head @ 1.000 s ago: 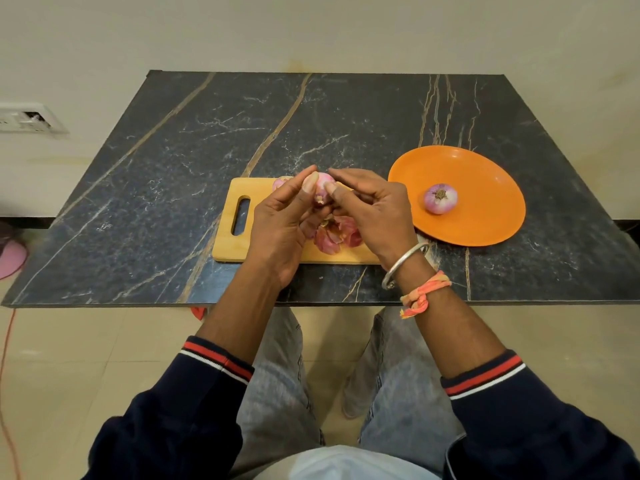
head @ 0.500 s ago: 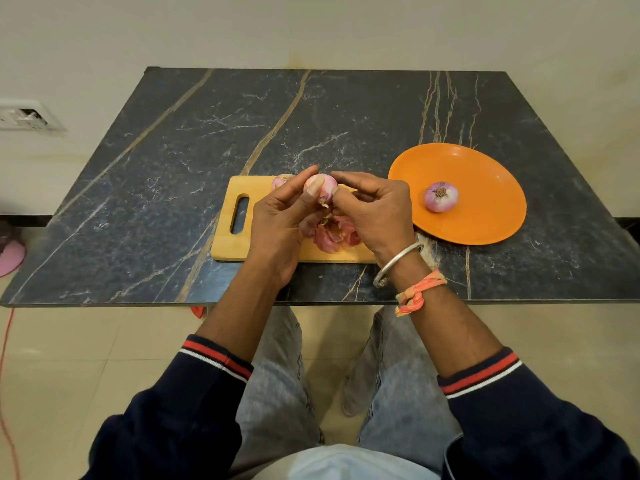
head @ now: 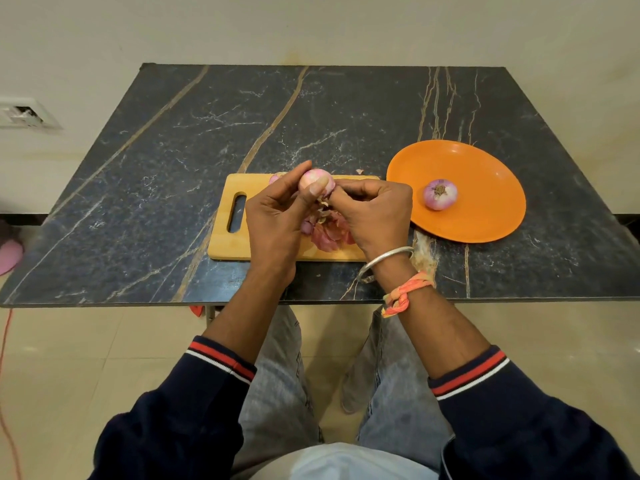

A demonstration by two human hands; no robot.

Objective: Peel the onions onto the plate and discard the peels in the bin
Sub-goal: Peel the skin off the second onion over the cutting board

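Observation:
My left hand (head: 277, 220) holds a small pink onion (head: 316, 177) between thumb and fingers above the wooden cutting board (head: 228, 244). My right hand (head: 375, 216) pinches the onion's skin at its right lower side, where a bit of dry peel hangs down. A heap of pink peels (head: 329, 233) lies on the board under both hands. Part of another onion (head: 274, 178) shows behind my left hand. One peeled onion (head: 440, 194) rests on the orange plate (head: 485, 216) to the right of the board. No bin is in view.
The dark marble table (head: 173, 168) stands against a cream wall. A wall socket (head: 24, 114) is at the left. A pink object (head: 8, 252) lies on the floor at the left edge, and an orange cord (head: 7, 410) runs along the floor.
My left hand has turned the onion slightly, thumb now across its front. My right hand's fingers have shifted lower on the onion's right side, pulling at the skin.

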